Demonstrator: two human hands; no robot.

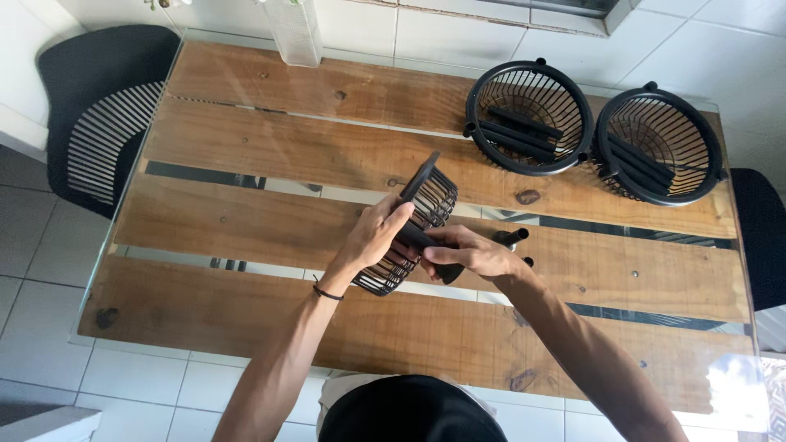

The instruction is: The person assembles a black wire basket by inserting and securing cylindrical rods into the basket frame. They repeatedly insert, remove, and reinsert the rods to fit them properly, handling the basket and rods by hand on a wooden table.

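My left hand [374, 236] grips a black wire basket [427, 196] tilted on its side above the wooden table [246, 213]. My right hand [471, 252] is closed on a black rod [449, 272] held against the basket's outer side. Two more black rods [512, 237] lie on the table just right of my right hand.
Two other black wire baskets [529, 117] [660, 144] stand upright at the back right, each with several black rods inside. A clear vase [293, 31] stands at the table's far edge. Black chairs sit at the left [98, 115] and right [761, 237]. The floor is white tile.
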